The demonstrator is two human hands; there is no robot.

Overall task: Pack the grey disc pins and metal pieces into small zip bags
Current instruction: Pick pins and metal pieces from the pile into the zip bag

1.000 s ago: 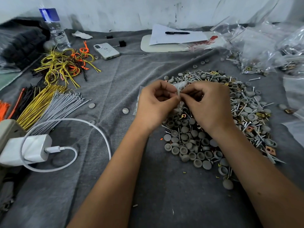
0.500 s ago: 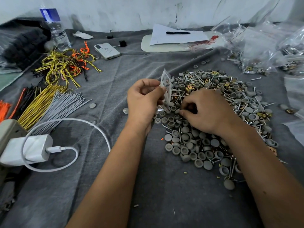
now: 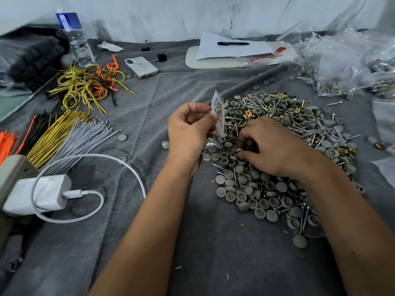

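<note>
A big heap of grey disc pins, screws and brass metal pieces [image 3: 277, 189] lies on the grey cloth to the right of centre. My left hand [image 3: 188, 133] holds a small clear zip bag [image 3: 218, 112] upright by its edge at the heap's left side. My right hand [image 3: 271, 146] is down on the heap just right of the bag, its fingers curled and pinching a grey disc pin [image 3: 239, 151] at the fingertips.
Filled zip bags [image 3: 342, 67] pile up at the back right. A phone [image 3: 141, 66], a water bottle [image 3: 74, 39], paper with a pen [image 3: 233, 43], looped wires [image 3: 89, 86], cable ties [image 3: 70, 137] and a white charger [image 3: 40, 194] lie to the left and back.
The hands, first joined at the bag's mouth, have parted. My left hand keeps the bag upright while my right hand has dropped onto the heap and picks at the pins.
</note>
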